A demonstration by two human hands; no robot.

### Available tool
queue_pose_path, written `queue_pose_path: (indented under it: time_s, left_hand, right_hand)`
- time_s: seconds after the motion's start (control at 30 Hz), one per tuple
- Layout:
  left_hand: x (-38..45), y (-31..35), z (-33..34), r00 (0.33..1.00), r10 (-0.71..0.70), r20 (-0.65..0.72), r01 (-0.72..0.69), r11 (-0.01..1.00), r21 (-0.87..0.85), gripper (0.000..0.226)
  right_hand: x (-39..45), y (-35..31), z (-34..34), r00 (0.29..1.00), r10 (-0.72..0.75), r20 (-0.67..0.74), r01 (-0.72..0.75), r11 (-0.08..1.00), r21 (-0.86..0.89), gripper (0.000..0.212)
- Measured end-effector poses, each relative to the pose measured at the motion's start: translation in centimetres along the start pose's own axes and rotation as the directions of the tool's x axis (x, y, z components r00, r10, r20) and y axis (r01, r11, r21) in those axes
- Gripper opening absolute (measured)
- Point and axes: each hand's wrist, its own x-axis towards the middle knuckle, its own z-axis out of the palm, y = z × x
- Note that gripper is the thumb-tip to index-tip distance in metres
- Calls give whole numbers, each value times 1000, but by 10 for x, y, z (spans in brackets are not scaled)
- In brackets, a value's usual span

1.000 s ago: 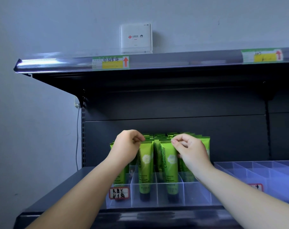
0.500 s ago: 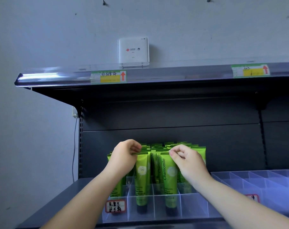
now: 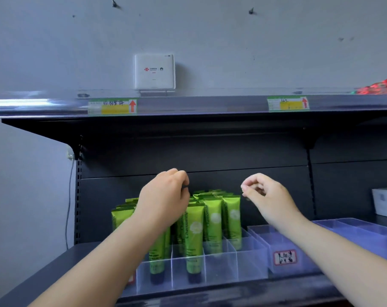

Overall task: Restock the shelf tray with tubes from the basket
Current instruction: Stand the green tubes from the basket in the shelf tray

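My left hand (image 3: 166, 196) and right hand (image 3: 265, 196) hover curled, holding nothing, above the green tubes (image 3: 212, 220) standing in the clear tray (image 3: 250, 264). Next, I'd fill the near right compartments.

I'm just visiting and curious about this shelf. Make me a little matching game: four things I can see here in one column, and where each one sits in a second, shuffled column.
Things:
1. green tubes
2. white box
3. yellow price label
4. handwritten red-bordered label

Places:
A. on the front edge of the upper shelf
B. on the front of the clear tray to the right
C. standing in the divided clear tray
D. on the wall above the upper shelf

Pairs: 1-C, 2-D, 3-A, 4-B
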Motion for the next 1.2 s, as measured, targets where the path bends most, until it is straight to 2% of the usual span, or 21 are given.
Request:
queue_pose_path:
  time_s: [0.1,0.2,0.23,0.3,0.4,0.5,0.63,0.77,1.03,1.2]
  left_hand:
    - [1,48,16,992,121,31,-118,990,-75,12]
    - [2,104,43,970,231,75,-217,963,-161,15]
    - [1,125,54,958,271,88,-252,950,-182,16]
    - [-3,167,77,925,354,138,-321,923,-213,18]
    - [-16,233,108,848,486,210,-438,867,-236,21]
    - [-30,296,129,778,580,242,-502,805,-317,21]
    - [-48,373,147,680,698,224,-581,700,-415,17]
    - [-68,445,159,598,780,183,-636,601,-483,21]
    - [-97,551,184,446,887,121,-696,428,-577,19]
    - [-126,604,207,341,935,101,-685,321,-654,20]
  right_hand:
    - [-12,8,-46,999,44,-15,-45,995,-90,14]
    - [-36,23,-99,999,51,18,-41,930,-364,13]
    - [-48,29,-118,996,72,52,-38,871,-490,14]
    - [-75,41,-156,987,121,109,0,670,-742,16]
    - [-117,55,-210,970,191,152,70,377,-924,21]
    - [-154,68,-260,955,257,152,106,185,-977,14]
    - [-195,82,-316,912,406,52,73,-36,-997,23]
    - [-230,95,-364,872,489,-15,37,-97,-995,13]
    - [-287,122,-437,769,619,-157,-5,-241,-971,19]
    - [-320,140,-467,687,658,-309,-151,-286,-946,10]
